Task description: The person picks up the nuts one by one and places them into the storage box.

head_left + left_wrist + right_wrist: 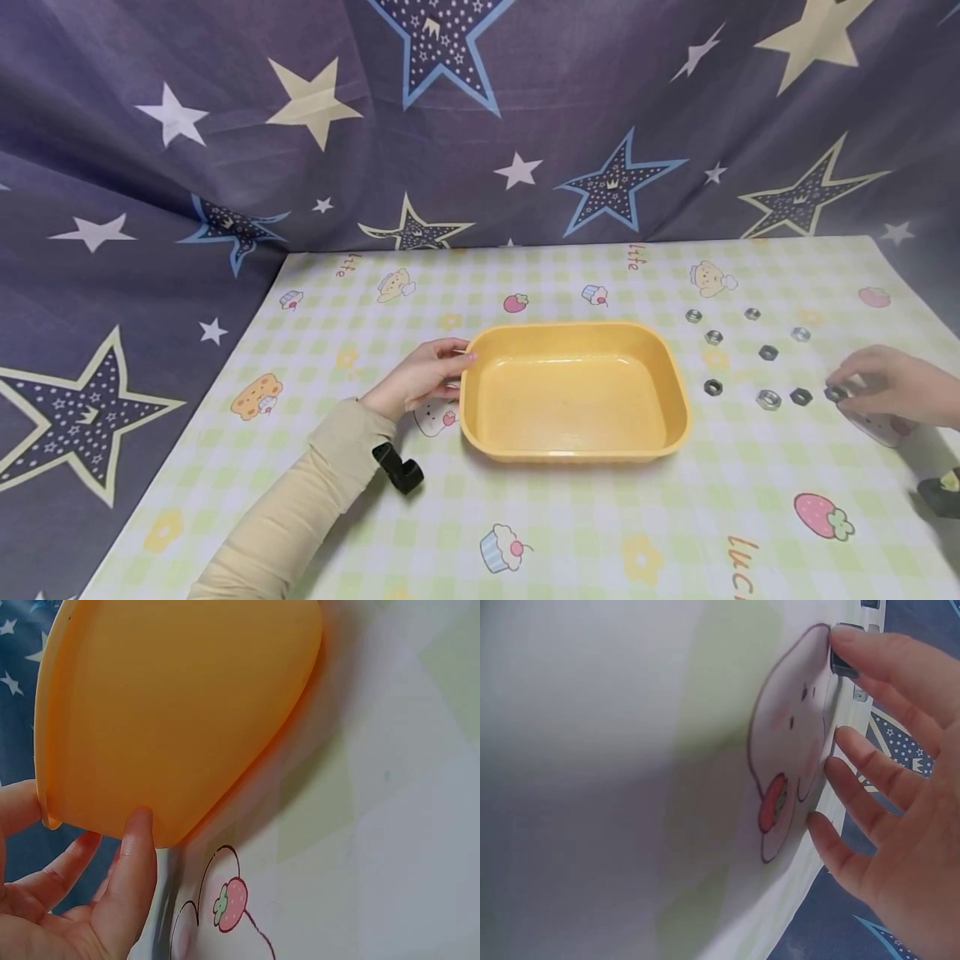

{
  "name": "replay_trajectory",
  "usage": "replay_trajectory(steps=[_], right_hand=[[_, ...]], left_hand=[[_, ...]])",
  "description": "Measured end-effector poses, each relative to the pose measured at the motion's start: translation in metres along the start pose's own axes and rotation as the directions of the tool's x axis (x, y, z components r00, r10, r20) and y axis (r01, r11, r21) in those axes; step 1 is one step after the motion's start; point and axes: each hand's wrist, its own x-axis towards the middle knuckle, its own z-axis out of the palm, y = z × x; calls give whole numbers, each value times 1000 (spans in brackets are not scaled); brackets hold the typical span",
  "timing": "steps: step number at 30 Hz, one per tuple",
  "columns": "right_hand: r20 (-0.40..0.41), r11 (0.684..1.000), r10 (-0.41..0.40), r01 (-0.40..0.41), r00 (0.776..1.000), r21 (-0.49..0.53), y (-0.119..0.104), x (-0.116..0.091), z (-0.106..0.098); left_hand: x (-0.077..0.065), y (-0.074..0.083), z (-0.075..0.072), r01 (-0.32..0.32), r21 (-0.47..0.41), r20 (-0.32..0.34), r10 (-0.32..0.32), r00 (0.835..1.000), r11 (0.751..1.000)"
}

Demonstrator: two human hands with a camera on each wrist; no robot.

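A yellow rectangular plastic tray (573, 457) sits on the tablecloth, and nothing lies inside it. My left hand (427, 375) holds its left end, thumb at the rim and other fingers against the outer wall (180, 712). Far to the right, my right hand (896, 387) pinches a dark hex nut (836, 393) at the table surface. In the right wrist view that nut (845, 652) shows at the thumb and forefinger, while the other fingers spread beside it. Several loose hex nuts, such as a dark one (801, 397) and a silver one (768, 400), lie nearby.
More nuts, including one at the back (693, 316), are scattered between tray and right hand. A checked, cartoon-printed tablecloth (420, 533) covers the table. Behind it hangs a dark star-patterned curtain (480, 158). A black strap piece (399, 468) sits at the left wrist.
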Motion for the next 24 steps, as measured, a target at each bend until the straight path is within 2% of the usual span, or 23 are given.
replay_trajectory(steps=[5, 10, 16, 24], right_hand=[[-16, 1000, 5, -5, 1000, -16, -1, 0, -1], [42, 997, 63, -64, 997, 31, -6, -1, -4], [76, 995, 99, -100, 992, 8, -9, 1, -6], [28, 996, 71, -70, 997, -45, -7, 1, -4]], left_hand=[[1, -1, -1, 5, -4, -5, -5, 1000, 1000], [2, -3, -1, 13, -11, -16, -13, 1000, 1000], [3, -4, -1, 8, -13, -8, -8, 1000, 1000], [4, -4, 0, 14, -20, -20, -14, 1000, 1000]])
